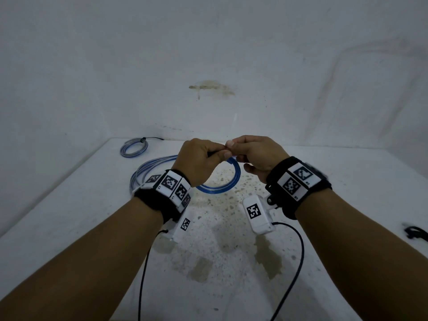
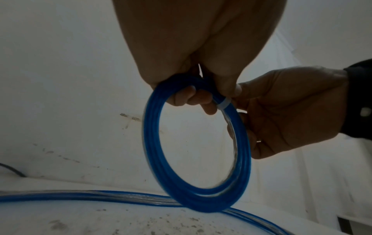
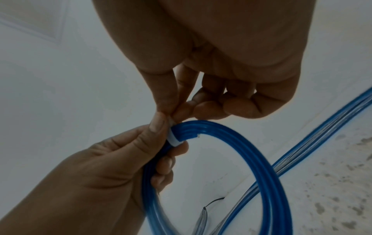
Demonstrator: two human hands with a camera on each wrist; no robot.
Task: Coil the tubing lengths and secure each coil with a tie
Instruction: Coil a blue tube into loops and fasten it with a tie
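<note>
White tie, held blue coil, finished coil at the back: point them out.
white tie [image 3: 174,140], right wrist view, band wrapped round the coil.
held blue coil [image 2: 155,160], left wrist view, left arc of the loop.
finished coil [image 1: 133,148], head view, its tubing ring.

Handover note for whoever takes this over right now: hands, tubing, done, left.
Left hand grips the blue coil, held above the table.
Right hand pinches the tail of the white tie, already wrapped round the coil.
Done: one tied coil at the far left of the table.
Left: finish this tie, then coil and tie the loose tubing on the table.
</note>
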